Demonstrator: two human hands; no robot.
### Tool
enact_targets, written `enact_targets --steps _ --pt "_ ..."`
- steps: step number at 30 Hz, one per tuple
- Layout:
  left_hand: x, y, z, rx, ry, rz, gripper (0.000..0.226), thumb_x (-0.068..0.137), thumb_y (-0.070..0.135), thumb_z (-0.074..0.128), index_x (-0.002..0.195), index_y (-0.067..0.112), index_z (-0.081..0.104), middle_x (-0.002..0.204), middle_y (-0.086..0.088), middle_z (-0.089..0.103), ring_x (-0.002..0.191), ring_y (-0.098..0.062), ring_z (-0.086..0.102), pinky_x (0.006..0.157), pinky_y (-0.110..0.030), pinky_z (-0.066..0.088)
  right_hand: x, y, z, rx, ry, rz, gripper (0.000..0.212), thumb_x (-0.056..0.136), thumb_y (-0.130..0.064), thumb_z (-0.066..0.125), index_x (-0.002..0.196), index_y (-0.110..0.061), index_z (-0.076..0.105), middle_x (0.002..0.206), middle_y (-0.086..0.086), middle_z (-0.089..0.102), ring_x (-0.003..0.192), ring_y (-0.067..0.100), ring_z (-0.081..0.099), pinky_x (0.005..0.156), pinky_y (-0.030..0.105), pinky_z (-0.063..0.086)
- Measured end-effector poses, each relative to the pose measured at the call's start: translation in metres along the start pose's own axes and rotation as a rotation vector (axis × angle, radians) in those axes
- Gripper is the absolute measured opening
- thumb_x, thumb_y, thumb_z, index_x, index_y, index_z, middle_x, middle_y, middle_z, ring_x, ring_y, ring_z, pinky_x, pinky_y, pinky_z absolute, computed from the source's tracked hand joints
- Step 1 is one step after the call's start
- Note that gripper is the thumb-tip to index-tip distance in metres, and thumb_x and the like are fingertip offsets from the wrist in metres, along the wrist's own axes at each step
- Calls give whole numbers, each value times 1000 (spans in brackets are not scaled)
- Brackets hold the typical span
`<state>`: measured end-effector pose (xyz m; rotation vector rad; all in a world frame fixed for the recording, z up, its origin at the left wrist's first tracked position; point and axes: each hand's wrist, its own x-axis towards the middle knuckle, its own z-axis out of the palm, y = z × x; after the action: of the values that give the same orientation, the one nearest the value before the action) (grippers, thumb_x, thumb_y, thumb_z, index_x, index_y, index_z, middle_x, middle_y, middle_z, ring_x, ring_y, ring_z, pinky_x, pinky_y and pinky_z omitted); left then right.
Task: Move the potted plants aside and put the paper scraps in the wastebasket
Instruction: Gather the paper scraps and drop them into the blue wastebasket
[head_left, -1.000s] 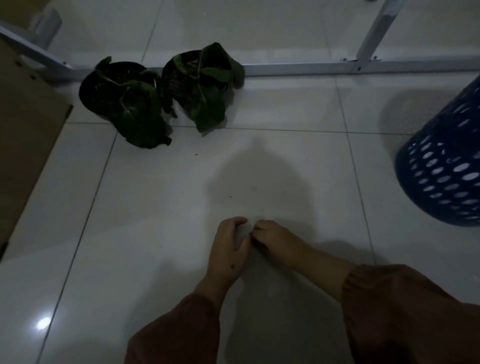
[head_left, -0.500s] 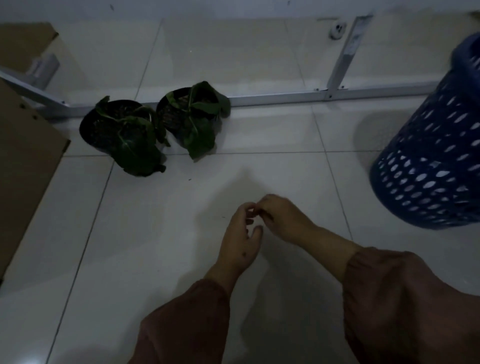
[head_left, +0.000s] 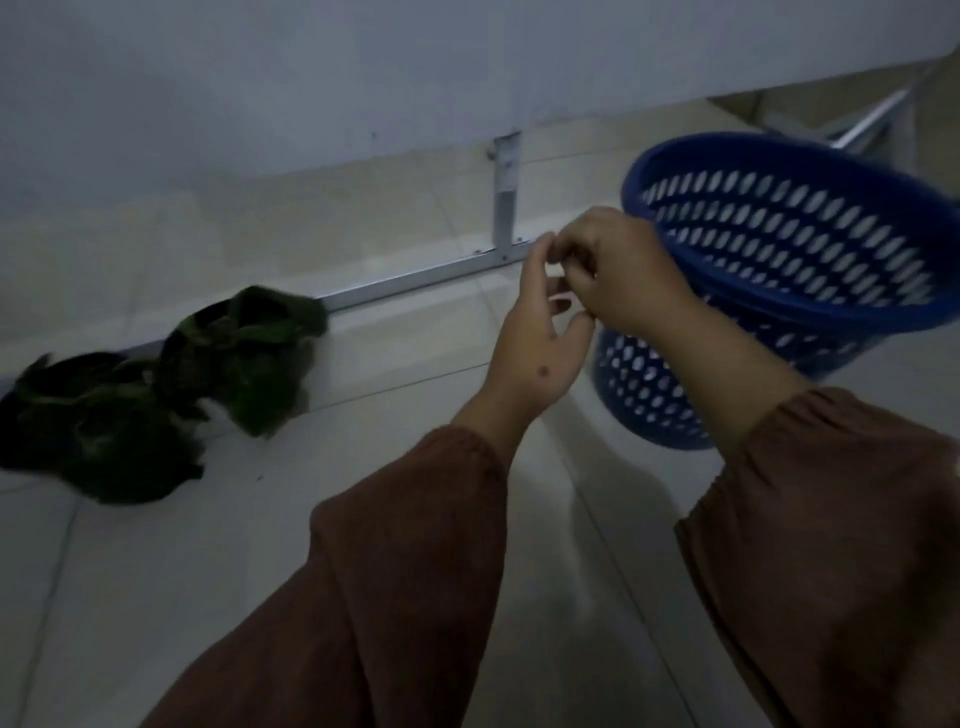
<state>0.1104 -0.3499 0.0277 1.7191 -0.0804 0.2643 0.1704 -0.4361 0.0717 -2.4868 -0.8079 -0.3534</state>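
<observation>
Step in hand looks like carrying the gathered paper scraps to the wastebasket (head_left: 789, 270). To do it well: keep both hands pressed together until they are over the blue rim, then let go inside the opening, not at the edge, since small scraps would drift or slip out between fingers. The basket wall is perforated, so drop toward the middle.

Hands are raised off the floor (head_left: 208, 597), meeting in front of the basket's near-left rim. Left hand (head_left: 540, 338) is upright, back of hand toward the camera, fingers curled up toward the right hand. Right hand (head_left: 618, 270) comes in from the right, wrist bent, fingertips pinched against the left hand's fingers. Both forearms in brown sleeves (head_left: 405, 545).

Grip: both hands look clenched on something small between the fingertips; a pale sliver shows there, probably the scraps, but too dim and blurred to confirm. Cannot tell which hand carries the load.

Potted plants (head_left: 156, 395) sit at left on the floor beside the metal frame rail (head_left: 415, 275), well apart from the hands. No scraps visible on the floor.
</observation>
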Motion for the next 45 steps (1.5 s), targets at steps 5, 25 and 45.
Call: enact_targets --steps 5,25,45 --pt "32 24 49 -18 -191 129 51 85 5 50 126 29 31 110 12 52 99 14 51 84 -7 44 -12 50 -50 -12 233 172 21 86 -3 49 97 -7 65 98 12 65 81 13 54 72 18 38" --pt "64 7 43 465 -141 244 25 81 25 64 103 17 56 109 3 49 108 -13 20 84 -10 16 -9 89 -58 115 -122 300 28 77 -20 59 58 -1 64 49 11 53 43 13 41 44 25 35" --pt "69 -12 -83 693 142 162 26 79 25 65 103 16 61 100 6 41 102 -6 16 82 -7 13 73 7 22 247 -182 16 19 76 -20 52 63 -16 66 59 6 63 56 26 57 55 39 49"
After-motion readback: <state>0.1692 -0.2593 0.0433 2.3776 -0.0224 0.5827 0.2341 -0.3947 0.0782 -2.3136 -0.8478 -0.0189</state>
